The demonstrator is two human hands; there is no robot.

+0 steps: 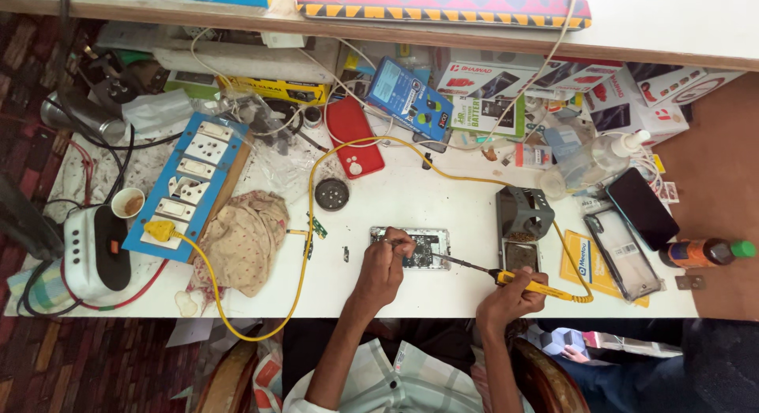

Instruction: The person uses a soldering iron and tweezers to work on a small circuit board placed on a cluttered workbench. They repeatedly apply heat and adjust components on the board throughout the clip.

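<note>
At the desk's (pixel 411 294) centre lies an opened phone (pixel 413 248). It is pinned by the left hand (pixel 385 264); a yellow soldering iron (pixel 518 282), at three o'clock, is gripped by the right hand (pixel 510 298).

Premises: small electronics repair workshop. Evidence: cluttered white workbench (pixel 411 290); yellow-handled soldering iron (pixel 518 281) on opened silver phone (pixel 411 248), centre; grey metal iron stand (pixel 522 213); blue wooden switch-and-socket board (pixel 190 184), left; boxed phone accessories (pixel 506 93), upper right; clear phone cases (pixel 621 251), right.
</note>
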